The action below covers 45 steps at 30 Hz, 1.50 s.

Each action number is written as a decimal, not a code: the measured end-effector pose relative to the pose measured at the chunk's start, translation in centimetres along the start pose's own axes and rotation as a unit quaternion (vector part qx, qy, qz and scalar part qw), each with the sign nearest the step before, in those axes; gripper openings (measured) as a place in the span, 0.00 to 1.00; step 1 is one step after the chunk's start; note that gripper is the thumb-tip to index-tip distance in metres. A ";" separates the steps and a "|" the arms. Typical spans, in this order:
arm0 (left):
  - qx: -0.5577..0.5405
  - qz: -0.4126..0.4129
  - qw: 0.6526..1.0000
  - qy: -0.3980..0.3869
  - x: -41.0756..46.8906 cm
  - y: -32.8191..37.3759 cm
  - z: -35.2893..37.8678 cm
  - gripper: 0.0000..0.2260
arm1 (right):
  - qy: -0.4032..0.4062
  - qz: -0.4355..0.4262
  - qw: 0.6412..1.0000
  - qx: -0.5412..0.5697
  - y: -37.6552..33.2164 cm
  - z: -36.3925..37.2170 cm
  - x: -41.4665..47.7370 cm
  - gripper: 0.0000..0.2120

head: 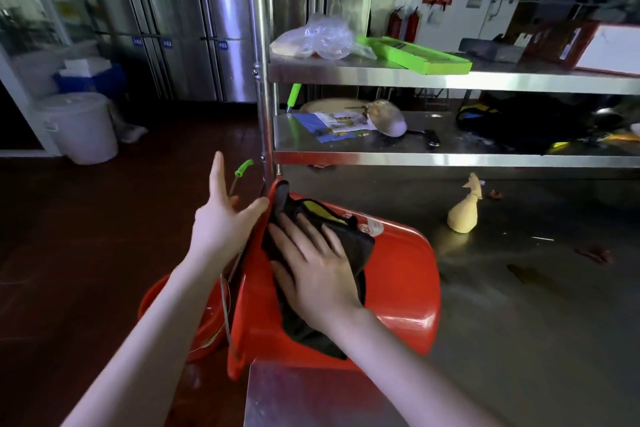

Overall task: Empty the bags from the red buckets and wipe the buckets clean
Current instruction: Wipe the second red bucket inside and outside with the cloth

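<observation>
Our flat right hand (pixel 320 274) presses a black cloth (pixel 349 246) (yellow-trimmed) on the tipped red plastic bucket (pixel 398 288); our open left hand (pixel 221 218) steadies its left rim.

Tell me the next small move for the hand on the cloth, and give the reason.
Probably slide the right hand with the dark cloth further along the wall of the red bucket. The bucket lies tipped on its side on the steel table, the left hand braces its rim with open fingers, and the cloth covers only part of the wall, so most of it looks unwiped.
</observation>
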<state>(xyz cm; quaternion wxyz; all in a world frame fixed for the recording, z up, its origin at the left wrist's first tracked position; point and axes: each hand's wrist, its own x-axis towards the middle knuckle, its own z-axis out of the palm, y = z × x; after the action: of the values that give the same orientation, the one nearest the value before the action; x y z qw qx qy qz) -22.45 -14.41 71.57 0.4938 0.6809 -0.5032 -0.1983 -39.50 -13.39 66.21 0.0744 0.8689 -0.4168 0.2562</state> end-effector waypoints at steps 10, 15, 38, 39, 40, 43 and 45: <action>-0.039 0.021 0.999 -0.021 -6.5 -0.9 0.4 0.49 | 0.030 0.213 0.976 -0.041 10.1 -2.6 -2.7 0.25; -0.054 0.088 0.995 0.010 -11.6 -2.8 1.3 0.49 | -0.143 0.366 0.920 0.018 12.5 -3.7 1.9 0.24; -0.002 0.103 0.995 0.003 -10.7 -2.4 2.0 0.40 | -0.161 0.172 0.969 0.070 5.4 -1.8 7.1 0.22; 0.013 0.109 0.994 0.008 -10.5 -2.3 2.2 0.40 | -0.109 0.123 0.986 0.040 4.9 -1.7 4.8 0.22; 0.028 0.116 0.993 0.012 -10.2 -2.2 2.4 0.40 | -0.067 0.077 0.995 0.018 4.2 -1.6 2.1 0.23; 0.050 0.126 0.991 0.020 -9.8 -2.4 2.4 0.40 | -0.006 0.000 1.000 0.010 3.4 -1.3 -4.6 0.24; 0.059 0.129 0.990 0.028 -10.0 -2.8 2.1 0.40 | 0.002 0.028 0.999 0.015 5.2 -1.4 -4.2 0.23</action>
<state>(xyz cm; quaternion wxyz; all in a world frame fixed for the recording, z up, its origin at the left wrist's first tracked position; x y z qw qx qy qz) -26.81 -6.59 65.90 0.4885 0.6435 -0.5833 -0.0838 -46.20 -13.37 64.89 0.0547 0.8574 -0.4369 0.2665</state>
